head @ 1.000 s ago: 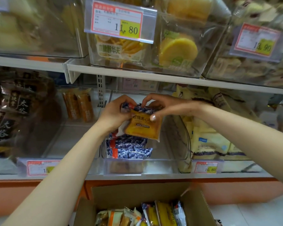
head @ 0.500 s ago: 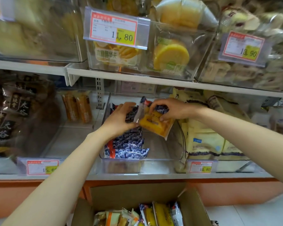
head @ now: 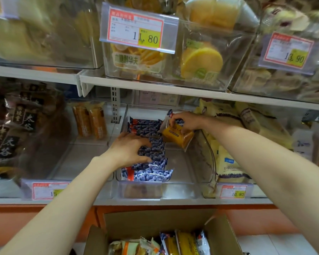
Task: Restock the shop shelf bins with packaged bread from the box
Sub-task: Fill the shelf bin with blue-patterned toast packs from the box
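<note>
My right hand (head: 187, 121) pinches the top of an orange bread packet (head: 177, 136), holding it tilted over the right half of a clear shelf bin (head: 179, 188) on the lower shelf. A row of blueberry-print packets (head: 151, 162) fills the bin's left half. My left hand (head: 131, 149) lies on that row with fingers spread and bent over the packets. Below, an open cardboard box (head: 155, 223) holds several more packets (head: 184, 243) standing on edge.
Left of the bin is a clear bin with two orange packets (head: 89, 120), then dark brown bags (head: 13, 126). Yellow bags (head: 228, 162) fill the bin on the right. The upper shelf (head: 155, 85) carries bins of cakes with price tags (head: 136, 32).
Both hands moved deeper into the bin. My left hand let go of the orange packet and dropped onto the blueberry row; my right hand carried the packet back and right.
</note>
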Tool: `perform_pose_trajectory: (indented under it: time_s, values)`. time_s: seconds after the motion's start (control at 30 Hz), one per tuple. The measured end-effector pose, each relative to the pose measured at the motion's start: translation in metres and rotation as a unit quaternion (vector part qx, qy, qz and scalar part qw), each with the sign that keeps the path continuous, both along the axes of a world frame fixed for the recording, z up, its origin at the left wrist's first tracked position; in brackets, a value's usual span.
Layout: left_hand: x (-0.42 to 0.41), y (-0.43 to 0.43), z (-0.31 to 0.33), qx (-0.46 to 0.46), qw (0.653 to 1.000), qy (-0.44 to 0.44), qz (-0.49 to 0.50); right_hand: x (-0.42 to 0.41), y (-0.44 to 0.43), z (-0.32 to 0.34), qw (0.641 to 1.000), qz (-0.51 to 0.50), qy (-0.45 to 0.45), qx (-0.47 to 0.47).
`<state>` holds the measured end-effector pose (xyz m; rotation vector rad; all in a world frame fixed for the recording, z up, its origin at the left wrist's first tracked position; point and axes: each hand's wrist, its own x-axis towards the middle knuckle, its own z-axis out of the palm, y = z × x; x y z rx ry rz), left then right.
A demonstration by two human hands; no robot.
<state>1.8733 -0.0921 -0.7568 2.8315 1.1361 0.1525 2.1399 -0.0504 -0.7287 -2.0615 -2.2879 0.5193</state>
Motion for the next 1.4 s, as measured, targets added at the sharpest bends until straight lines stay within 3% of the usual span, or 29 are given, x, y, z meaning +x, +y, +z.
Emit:
perform_pose_trajectory:
  time_s: [0.3, 0.47, 0.77, 0.93, 1.07, 1.13, 1.23, 1.3, 1.4]
  values:
    - [0.000, 0.004, -0.007, 0.024, 0.999, 0.029, -0.003, -0.009, 0.018, 0.020, 0.995, -0.028, -0.074, -0.064]
    - [0.002, 0.004, -0.007, 0.023, 0.999, 0.027, 0.004, -0.017, 0.013, 0.022, 0.982, 0.034, -0.142, -0.119]
    - [0.002, 0.003, -0.007, 0.035, 0.999, 0.009, -0.001, -0.010, 0.008, -0.041, 0.981, 0.042, -0.181, -0.049]
    - [0.002, 0.004, -0.007, 0.037, 0.999, 0.000, 0.003, -0.013, 0.008, -0.034, 0.980, 0.055, -0.192, -0.026]
    - [0.004, 0.004, -0.006, 0.030, 1.000, 0.001, 0.007, -0.031, 0.000, -0.007, 0.985, -0.002, -0.167, 0.035]
    - [0.004, 0.004, -0.006, 0.028, 1.000, 0.000, 0.010, -0.036, -0.003, -0.007, 0.991, -0.025, -0.119, -0.055]
    - [0.004, 0.003, -0.006, 0.027, 1.000, -0.007, 0.011, -0.039, -0.008, -0.023, 0.962, -0.054, -0.097, -0.249]
    - [0.003, 0.002, -0.006, 0.024, 1.000, -0.016, 0.011, -0.037, -0.004, -0.034, 0.961, -0.052, -0.127, -0.238]
    - [0.003, 0.002, -0.007, 0.026, 0.999, -0.025, 0.010, -0.033, 0.006, -0.044, 0.982, -0.040, -0.121, -0.139]
